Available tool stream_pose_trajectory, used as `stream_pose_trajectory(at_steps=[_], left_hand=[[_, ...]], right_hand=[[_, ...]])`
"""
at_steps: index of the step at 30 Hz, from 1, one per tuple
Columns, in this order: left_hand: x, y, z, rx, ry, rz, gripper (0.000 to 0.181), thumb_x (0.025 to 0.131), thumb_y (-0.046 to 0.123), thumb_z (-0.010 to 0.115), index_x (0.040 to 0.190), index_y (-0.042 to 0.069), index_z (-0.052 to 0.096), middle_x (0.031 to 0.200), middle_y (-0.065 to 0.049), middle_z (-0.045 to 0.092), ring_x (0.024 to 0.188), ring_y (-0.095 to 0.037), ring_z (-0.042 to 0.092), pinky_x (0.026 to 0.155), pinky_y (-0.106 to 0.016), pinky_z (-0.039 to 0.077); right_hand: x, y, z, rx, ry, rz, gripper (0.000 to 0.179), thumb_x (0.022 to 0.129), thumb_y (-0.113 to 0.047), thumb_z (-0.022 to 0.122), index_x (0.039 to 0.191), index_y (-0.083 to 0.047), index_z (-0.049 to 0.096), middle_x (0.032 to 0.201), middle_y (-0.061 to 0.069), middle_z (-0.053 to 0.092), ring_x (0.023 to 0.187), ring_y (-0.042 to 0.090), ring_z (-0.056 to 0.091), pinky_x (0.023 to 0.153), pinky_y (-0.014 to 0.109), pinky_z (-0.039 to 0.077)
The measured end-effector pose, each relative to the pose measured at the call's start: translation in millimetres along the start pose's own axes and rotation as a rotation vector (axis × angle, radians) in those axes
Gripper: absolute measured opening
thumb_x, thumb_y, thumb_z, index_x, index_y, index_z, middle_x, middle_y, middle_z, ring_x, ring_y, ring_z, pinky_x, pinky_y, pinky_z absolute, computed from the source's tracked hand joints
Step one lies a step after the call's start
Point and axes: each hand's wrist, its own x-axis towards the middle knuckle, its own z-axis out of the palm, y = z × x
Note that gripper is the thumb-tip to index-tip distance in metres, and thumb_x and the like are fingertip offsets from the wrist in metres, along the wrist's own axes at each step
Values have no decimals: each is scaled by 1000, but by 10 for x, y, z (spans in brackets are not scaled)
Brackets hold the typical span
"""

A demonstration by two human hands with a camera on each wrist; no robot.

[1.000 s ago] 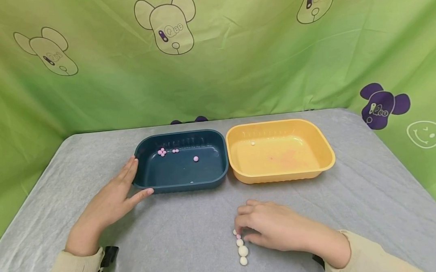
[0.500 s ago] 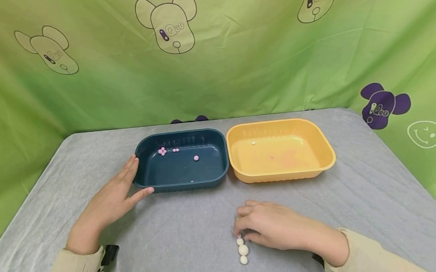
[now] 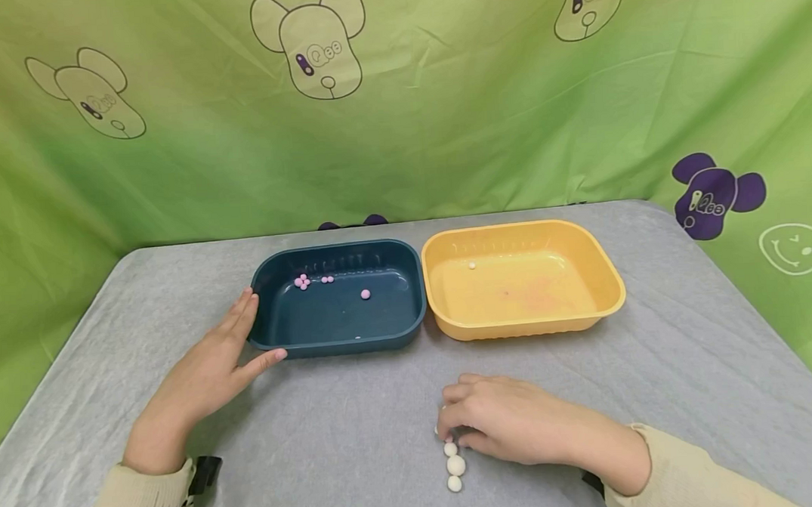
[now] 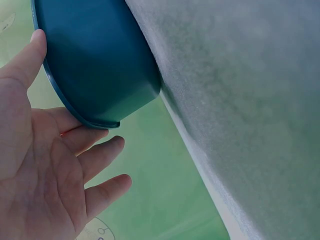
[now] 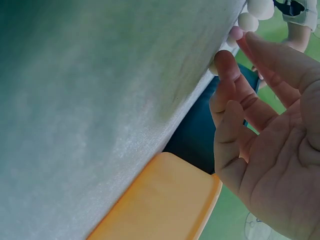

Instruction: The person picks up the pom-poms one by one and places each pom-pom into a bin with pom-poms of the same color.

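Note:
My left hand (image 3: 203, 372) rests against the left end of the dark blue tray (image 3: 342, 347), thumb at the front rim and straight fingers along the side wall. Small pink balls lie inside, including a four-ball cluster (image 3: 302, 282), a touching pair (image 3: 327, 280) and a single pink ball (image 3: 365, 294). My right hand (image 3: 502, 419) is low over the cloth, thumb and index fingertips at a small pink ball (image 5: 236, 33) in a row of white balls (image 3: 456, 465). Another white ball (image 5: 213, 68) shows behind a curled finger in the right wrist view.
A yellow tray (image 3: 525, 328) stands right beside the blue one, with one tiny white ball (image 3: 472, 266) in it. Grey cloth (image 3: 359, 437) covers the table. Green printed fabric (image 3: 441, 131) hangs behind.
The row of white balls has shifted slightly right at its near part, and the right fingertips have closed in around the pink ball. My left hand has stayed at the blue tray.

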Motion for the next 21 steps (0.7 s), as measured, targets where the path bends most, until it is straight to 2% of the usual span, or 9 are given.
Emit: stream_pose_trajectory(at_steps=[5, 11, 17, 21], left_hand=[[-4, -3, 5, -3, 1, 1, 97, 96, 62, 51, 159, 1, 9, 167, -16, 5, 153, -38, 16, 117, -62, 25], [-3, -3, 6, -6, 2, 1, 97, 96, 62, 52, 159, 1, 9, 167, -16, 5, 153, -38, 16, 117, -61, 25], [-1, -2, 2, -5, -2, -3, 97, 96, 62, 51, 159, 1, 9, 167, -15, 4, 153, -38, 15, 118, -61, 25], [1, -3, -3, -2, -3, -4, 97, 96, 62, 51, 159, 1, 9, 168, -14, 3, 153, -38, 15, 118, -61, 25]], right_hand=[[-2, 5, 3, -3, -1, -3, 18, 86, -19, 76, 96, -33, 72, 92, -21, 59, 90, 1, 54, 73, 22, 50], [2, 6, 4, -2, -4, -2, 16, 86, -18, 75, 89, -32, 67, 89, -22, 57, 88, 0, 53, 71, 21, 48], [0, 13, 6, 4, -26, 1, 18, 85, -19, 76, 93, -34, 70, 92, -22, 59, 90, 0, 54, 74, 23, 49], [12, 11, 11, 5, -37, 7, 18, 85, -18, 77, 87, -32, 66, 85, -22, 55, 85, -1, 50, 72, 22, 46]])
